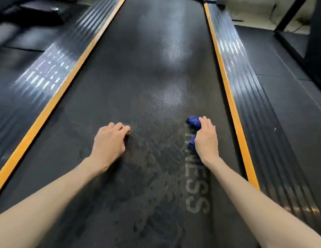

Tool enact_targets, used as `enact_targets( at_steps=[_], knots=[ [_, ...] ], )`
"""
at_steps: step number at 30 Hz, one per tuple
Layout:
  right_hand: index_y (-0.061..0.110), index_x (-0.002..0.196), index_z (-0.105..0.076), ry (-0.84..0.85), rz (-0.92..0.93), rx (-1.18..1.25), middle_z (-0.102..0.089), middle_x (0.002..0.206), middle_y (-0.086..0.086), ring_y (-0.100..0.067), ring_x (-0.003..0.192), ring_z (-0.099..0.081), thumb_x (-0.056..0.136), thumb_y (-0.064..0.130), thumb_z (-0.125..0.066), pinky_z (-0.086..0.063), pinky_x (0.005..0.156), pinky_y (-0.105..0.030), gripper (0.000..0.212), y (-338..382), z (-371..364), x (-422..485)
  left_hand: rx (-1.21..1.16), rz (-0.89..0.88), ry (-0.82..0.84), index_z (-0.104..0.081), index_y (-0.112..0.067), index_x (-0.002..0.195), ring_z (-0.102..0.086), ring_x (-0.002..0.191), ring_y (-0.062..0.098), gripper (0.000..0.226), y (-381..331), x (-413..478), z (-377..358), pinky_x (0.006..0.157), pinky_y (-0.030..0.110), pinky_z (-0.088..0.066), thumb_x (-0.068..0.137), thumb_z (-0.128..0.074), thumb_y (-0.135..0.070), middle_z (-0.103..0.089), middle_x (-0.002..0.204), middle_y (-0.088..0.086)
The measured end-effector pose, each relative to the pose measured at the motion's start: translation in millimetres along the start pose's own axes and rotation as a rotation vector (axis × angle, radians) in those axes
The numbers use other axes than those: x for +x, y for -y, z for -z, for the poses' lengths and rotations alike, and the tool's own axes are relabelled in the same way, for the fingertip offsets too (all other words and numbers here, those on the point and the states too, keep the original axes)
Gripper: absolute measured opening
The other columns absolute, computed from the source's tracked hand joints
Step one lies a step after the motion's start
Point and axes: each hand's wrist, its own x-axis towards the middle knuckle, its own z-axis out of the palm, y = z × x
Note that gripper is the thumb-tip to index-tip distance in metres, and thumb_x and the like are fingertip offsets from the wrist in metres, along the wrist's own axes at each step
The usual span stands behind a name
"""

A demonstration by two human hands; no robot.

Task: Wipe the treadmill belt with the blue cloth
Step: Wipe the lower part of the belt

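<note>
The black treadmill belt (152, 72) runs away from me, with damp streaks near its middle and faded grey lettering on its right side. My right hand (206, 138) presses a bunched blue cloth (193, 122) onto the belt near the right edge; the cloth shows past my fingertips and beside my thumb. My left hand (109, 142) rests on the belt to the left of centre, fingers curled, with nothing in it.
Orange strips (229, 97) border the belt on both sides, with ribbed black side rails (251, 90) beyond them. Dark floor mats (281, 90) lie to the right, and a black frame post (292, 13) stands at the far right.
</note>
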Motion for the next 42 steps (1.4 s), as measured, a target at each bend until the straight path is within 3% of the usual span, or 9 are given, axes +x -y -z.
enact_targets(
  at_steps=[6,12,15,18,25,31,37,39,42],
  knots=[
    [0.013,0.134,-0.049,-0.062,-0.051,0.059,-0.049,0.138,-0.010,-0.028,0.127,-0.042,0.095,0.021,-0.044,-0.027,0.108,-0.033,0.041,43,-19,44,-0.105,0.229,-0.145,-0.068,-0.013,0.078,-0.057,0.082,0.032,0.015,-10,21,-4,0.066,0.033,-0.040,0.079,-0.055,-0.006,-0.064,0.083,0.009],
    [0.017,0.131,-0.054,0.257,0.602,0.084,-0.051,0.138,-0.003,-0.016,0.129,-0.044,0.087,-0.001,-0.053,-0.019,0.108,-0.013,0.047,74,-30,-32,-0.335,0.332,0.052,-0.070,-0.033,0.098,-0.058,0.105,0.029,0.036,8,7,-3,0.089,0.035,-0.047,0.077,-0.051,-0.011,-0.065,0.114,0.002],
    [0.015,0.132,-0.052,0.122,0.195,-0.033,-0.050,0.139,-0.008,-0.024,0.130,-0.042,0.080,0.000,-0.060,-0.024,0.107,-0.021,0.054,31,2,-2,-0.398,0.252,0.241,-0.059,-0.027,0.121,-0.043,0.126,0.030,0.049,11,-13,3,0.107,0.035,-0.031,0.083,-0.041,-0.003,-0.046,0.139,0.007],
    [0.012,0.131,-0.048,-0.013,-0.101,-0.097,-0.048,0.136,-0.013,-0.033,0.124,-0.044,0.082,0.005,-0.057,-0.034,0.103,-0.038,0.050,31,10,-6,-0.371,0.297,0.208,-0.061,-0.022,0.115,-0.048,0.120,0.029,0.040,19,-22,14,0.108,0.035,-0.030,0.084,-0.042,-0.004,-0.052,0.130,0.011],
    [0.022,0.136,-0.048,0.243,0.656,-0.001,-0.045,0.143,-0.001,-0.019,0.131,-0.040,0.092,0.009,-0.049,-0.020,0.107,-0.016,0.046,101,-39,-82,-0.449,0.447,0.084,-0.061,-0.021,0.108,-0.056,0.101,0.031,0.038,27,-48,4,0.082,0.036,-0.048,0.078,-0.046,-0.005,-0.062,0.113,0.010],
    [0.010,0.135,-0.047,-0.072,-0.017,-0.107,-0.045,0.140,-0.014,-0.032,0.127,-0.040,0.083,0.003,-0.054,-0.028,0.106,-0.032,0.053,38,-2,0,-0.465,0.509,0.038,-0.067,-0.023,0.110,-0.057,0.105,0.033,0.038,29,-45,9,0.087,0.037,-0.048,0.078,-0.052,-0.007,-0.063,0.114,0.011],
    [0.017,0.132,-0.053,0.266,0.665,0.001,-0.051,0.138,-0.004,-0.017,0.128,-0.045,0.085,-0.006,-0.047,-0.024,0.107,-0.016,0.052,86,-39,-19,-0.595,0.366,-0.050,-0.048,-0.021,0.130,-0.054,0.110,0.033,0.049,-12,-5,-8,0.093,0.038,-0.044,0.082,-0.048,-0.010,-0.059,0.122,0.012],
    [0.020,0.131,-0.054,0.224,0.570,-0.027,-0.050,0.139,-0.003,-0.017,0.129,-0.044,0.086,-0.006,-0.045,-0.026,0.111,-0.023,0.052,59,-26,18,-0.480,0.215,-0.060,-0.046,-0.019,0.133,-0.052,0.111,0.029,0.047,-26,-2,-26,0.093,0.038,-0.042,0.086,-0.046,-0.014,-0.058,0.123,0.008],
    [0.024,0.130,-0.056,-0.023,0.074,-0.011,-0.052,0.137,-0.003,-0.022,0.128,-0.045,0.083,-0.002,-0.052,-0.030,0.105,-0.022,0.054,7,4,62,-0.244,0.165,-0.171,-0.058,-0.018,0.117,-0.052,0.104,0.024,0.032,-31,1,-36,0.084,0.036,-0.040,0.088,-0.046,-0.022,-0.059,0.113,0.001]
  ],
)
